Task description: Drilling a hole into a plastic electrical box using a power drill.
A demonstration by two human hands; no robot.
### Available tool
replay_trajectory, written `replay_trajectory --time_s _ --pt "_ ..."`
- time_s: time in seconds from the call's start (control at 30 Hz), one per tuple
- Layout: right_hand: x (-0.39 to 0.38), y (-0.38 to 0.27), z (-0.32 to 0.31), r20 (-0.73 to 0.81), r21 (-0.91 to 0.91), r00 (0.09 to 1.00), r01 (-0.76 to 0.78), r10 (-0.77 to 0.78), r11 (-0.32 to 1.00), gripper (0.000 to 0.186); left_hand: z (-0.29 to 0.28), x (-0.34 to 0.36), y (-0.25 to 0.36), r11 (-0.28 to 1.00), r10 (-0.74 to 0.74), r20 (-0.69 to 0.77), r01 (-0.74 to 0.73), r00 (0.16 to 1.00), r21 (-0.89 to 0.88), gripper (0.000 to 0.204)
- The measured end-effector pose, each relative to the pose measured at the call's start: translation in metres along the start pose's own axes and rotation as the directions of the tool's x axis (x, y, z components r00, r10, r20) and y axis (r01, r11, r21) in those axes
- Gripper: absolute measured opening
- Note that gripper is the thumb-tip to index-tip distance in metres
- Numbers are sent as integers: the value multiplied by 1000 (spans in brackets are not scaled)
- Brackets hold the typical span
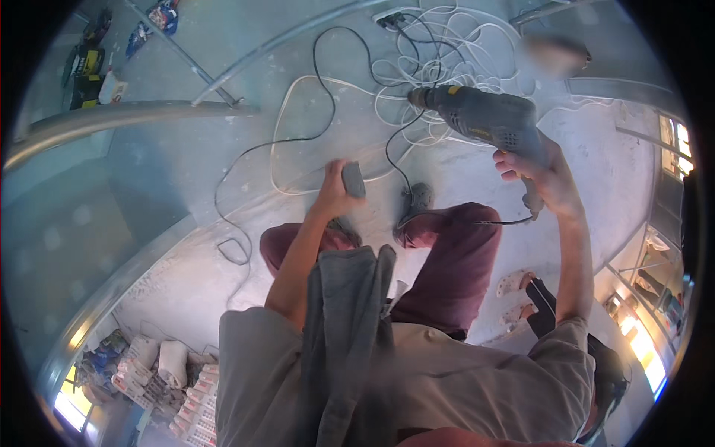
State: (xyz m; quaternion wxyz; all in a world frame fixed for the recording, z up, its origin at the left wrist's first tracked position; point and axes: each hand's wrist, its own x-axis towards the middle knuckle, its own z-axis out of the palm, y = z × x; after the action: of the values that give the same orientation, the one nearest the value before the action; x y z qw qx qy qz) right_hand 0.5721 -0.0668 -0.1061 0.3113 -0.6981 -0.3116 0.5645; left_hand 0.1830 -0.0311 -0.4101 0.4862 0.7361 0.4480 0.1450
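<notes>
My right hand (547,179) grips the handle of a dark grey corded power drill (488,119), its chuck aimed left over the coiled cables. A black power cord (506,223) leaves the bottom of the handle. Closed around a small grey rectangular block (353,180), my left hand (335,192) is out in front of my left knee. What the block is made of does not show. Between my arms a dark grey cloth (346,298) hangs down my front.
White cable (447,71) lies in loops on the floor, with a black cord (316,67) winding left. Metal pipes (298,41) cross the far side. Another person's foot (527,290) is close on my right. White plastic crates (197,402) and a white bundle (173,363) sit at lower left.
</notes>
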Motion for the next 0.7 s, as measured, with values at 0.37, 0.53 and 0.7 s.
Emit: replay_trajectory --time_s 0.37,0.53,0.7 --pt "122 143 75 37 -161 998 55 -50 985 51 57 157 -172 930 364 80 -367 928 17 95" --pt "135 156 96 46 -299 995 98 -88 949 54 69 179 -201 930 342 141 -356 929 91 99" --pt "140 173 108 93 -301 993 98 -73 949 54 67 180 -206 917 349 188 -376 918 134 105"
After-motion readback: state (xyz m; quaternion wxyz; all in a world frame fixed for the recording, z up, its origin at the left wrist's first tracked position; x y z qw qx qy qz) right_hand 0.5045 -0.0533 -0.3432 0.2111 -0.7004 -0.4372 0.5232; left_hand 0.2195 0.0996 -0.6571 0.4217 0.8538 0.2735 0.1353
